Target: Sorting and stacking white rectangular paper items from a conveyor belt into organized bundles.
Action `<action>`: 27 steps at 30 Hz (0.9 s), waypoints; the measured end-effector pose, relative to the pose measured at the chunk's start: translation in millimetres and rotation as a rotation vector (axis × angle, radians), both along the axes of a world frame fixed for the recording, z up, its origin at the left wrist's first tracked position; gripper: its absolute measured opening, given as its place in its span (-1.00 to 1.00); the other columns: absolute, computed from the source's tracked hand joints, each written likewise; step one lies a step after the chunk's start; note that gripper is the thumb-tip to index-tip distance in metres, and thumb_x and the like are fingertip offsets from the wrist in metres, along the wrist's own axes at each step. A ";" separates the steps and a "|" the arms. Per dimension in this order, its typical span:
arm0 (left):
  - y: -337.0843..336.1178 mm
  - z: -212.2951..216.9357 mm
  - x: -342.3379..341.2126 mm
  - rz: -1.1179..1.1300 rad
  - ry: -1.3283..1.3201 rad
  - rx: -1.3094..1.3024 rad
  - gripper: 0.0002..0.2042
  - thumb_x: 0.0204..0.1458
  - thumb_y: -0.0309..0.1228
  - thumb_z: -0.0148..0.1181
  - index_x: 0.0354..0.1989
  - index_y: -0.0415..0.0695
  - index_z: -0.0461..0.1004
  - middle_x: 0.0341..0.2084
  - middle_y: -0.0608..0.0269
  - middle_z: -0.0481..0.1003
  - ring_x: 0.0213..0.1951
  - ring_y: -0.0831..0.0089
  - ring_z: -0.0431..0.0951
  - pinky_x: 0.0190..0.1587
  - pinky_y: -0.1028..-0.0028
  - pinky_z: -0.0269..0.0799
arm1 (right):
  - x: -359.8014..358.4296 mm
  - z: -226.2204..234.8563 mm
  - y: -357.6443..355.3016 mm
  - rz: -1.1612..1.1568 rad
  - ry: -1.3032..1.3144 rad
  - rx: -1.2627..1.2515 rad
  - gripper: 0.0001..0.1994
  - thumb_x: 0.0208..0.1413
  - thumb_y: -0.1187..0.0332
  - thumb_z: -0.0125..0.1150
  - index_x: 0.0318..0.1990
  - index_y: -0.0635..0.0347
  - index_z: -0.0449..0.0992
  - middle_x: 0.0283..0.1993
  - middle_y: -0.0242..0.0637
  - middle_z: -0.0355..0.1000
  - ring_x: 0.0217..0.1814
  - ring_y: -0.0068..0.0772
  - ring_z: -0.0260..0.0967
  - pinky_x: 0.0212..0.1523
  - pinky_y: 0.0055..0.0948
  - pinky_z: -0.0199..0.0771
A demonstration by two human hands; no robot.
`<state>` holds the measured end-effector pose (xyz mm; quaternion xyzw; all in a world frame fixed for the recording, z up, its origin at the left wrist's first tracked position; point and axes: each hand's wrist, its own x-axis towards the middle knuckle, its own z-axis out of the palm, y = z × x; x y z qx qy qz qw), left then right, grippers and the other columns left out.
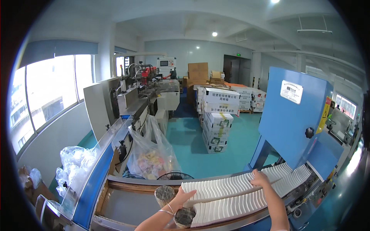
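Two long rows of white, thin, ridged pieces packed face to face lie side by side on the machine bed, a far row [221,187] and a near row [231,210]. What the pieces are made of I cannot tell. My left hand [181,198] grips the left end of the far row, its thumb along the near side. My right hand [260,179] holds the same row further right, fingers over its far side. Two round, tape-wrapped blocks, a far block [165,194] and a near block [185,217], stand by the left ends of the rows.
A tall blue machine housing [291,115] rises over the rows' right ends. Left of the blocks is a wood-edged tray [127,206], beside a blue conveyor belt [94,184]. Beyond are a clear plastic bag [152,154], a fan guard [175,175] and stacked cartons [217,129].
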<state>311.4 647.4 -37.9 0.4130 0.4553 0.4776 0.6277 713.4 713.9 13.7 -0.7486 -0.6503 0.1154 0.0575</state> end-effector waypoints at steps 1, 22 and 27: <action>-4.3 11.7 1.6 -0.024 0.003 0.006 -0.40 -0.11 -0.42 0.29 0.10 -0.19 0.13 -0.07 0.19 0.37 -0.04 0.41 0.39 -0.03 0.38 0.34 | -4.3 1.5 -7.3 -0.040 -0.006 0.065 -0.43 -0.37 0.23 0.20 -0.03 0.01 0.29 -0.12 -0.09 0.41 -0.04 -0.02 0.36 -0.08 -0.14 0.37; -123.4 68.9 -77.9 0.448 -0.112 0.434 -0.43 -0.12 -0.65 0.22 0.06 -0.18 0.07 -0.14 0.23 0.36 -0.10 0.44 0.42 -0.05 0.47 0.39 | -150.3 115.8 -84.0 0.139 0.169 0.737 -0.44 -0.36 0.33 0.28 -0.06 -0.01 0.27 -0.14 0.00 0.29 -0.12 0.13 0.30 -0.15 -0.08 0.32; -259.3 58.9 -179.4 0.767 -0.084 0.411 -0.16 -0.19 -0.63 0.28 0.25 -0.23 -0.17 -0.08 0.16 0.31 -0.06 0.39 0.40 -0.02 0.41 0.38 | -305.5 128.6 -120.9 0.482 0.221 0.704 -0.43 -0.36 0.34 0.27 -0.04 -0.01 0.27 -0.15 -0.04 0.30 -0.13 0.09 0.30 -0.17 -0.10 0.34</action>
